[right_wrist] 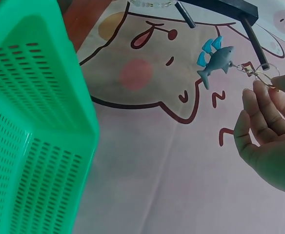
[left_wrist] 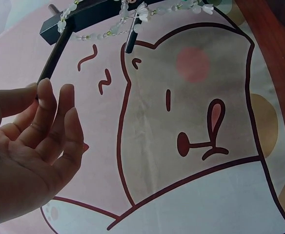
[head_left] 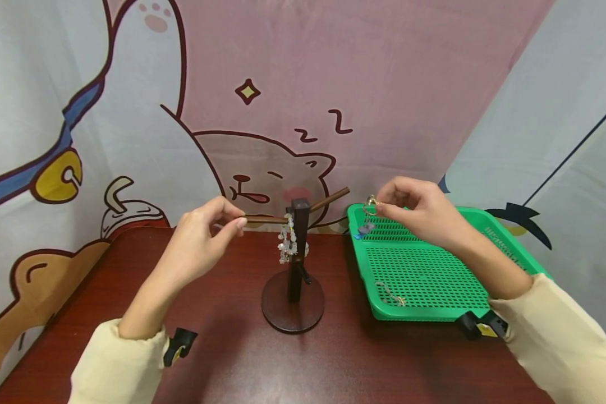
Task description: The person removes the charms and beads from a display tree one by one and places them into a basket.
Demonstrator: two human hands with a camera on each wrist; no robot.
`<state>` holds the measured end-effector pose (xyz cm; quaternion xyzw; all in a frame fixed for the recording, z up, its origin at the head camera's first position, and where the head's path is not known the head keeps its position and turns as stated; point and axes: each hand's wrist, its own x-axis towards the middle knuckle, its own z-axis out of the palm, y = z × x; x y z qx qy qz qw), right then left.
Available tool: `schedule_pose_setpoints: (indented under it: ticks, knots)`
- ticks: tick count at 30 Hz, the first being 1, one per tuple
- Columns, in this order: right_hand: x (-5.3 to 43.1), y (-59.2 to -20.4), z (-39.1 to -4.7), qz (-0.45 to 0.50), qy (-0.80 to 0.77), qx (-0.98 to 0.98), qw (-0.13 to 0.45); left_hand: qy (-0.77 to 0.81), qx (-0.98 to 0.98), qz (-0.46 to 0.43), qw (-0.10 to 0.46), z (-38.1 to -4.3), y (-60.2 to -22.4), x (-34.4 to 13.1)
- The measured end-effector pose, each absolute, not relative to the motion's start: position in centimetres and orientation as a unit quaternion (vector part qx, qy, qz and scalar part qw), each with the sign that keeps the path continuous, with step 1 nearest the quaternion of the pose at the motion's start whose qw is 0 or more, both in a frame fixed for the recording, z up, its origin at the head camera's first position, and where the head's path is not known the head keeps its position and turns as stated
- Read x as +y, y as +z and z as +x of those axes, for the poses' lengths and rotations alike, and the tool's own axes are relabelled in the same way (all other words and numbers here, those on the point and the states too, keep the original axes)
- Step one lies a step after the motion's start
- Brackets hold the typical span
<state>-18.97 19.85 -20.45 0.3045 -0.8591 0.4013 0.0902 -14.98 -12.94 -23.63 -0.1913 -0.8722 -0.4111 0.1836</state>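
Note:
A dark wooden jewelry stand (head_left: 295, 280) with several pegs rises from a round base. My left hand (head_left: 197, 238) pinches the tip of its left peg (head_left: 265, 219) between thumb and forefinger. Strings of pale, clear beads (head_left: 285, 247) hang on that peg close to the post. To the right, my right hand (head_left: 419, 210) holds a keychain by its gold ring (right_wrist: 267, 78). From the ring dangles a grey-blue shark charm (right_wrist: 219, 59) with bright blue pieces. In the head view the keychain hangs over the basket's far left corner, apart from the right peg (head_left: 330, 199).
A green plastic basket (head_left: 371, 306) stands on the right of the reddish-brown table (head_left: 222, 359). Inside it lies a thin light-coloured chain (head_left: 391, 294), near the front left corner. Behind the table hangs a cartoon-printed cloth (head_left: 384, 84).

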Motion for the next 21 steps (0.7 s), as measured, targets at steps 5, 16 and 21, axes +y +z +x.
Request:
schedule_pose_setpoints:
  ticks: [5, 16, 21]
  knots:
    - [20.5, -20.6, -18.5, 0.302, 0.386, -0.868, 0.086, -0.412, -0.872, -0.191, 0.182, -15.0, -23.6, -12.9]
    - [21.9, -21.4, -17.8, 0.307, 0.365, -0.875, 0.082, -0.415, -0.869, -0.194, 0.187, -15.0, -23.7, -12.9]
    - [22.8, -22.1, -17.4, 0.303, 0.365, -0.878, 0.064, -0.415, -0.869, -0.193, 0.188, -15.0, -23.7, -12.9]
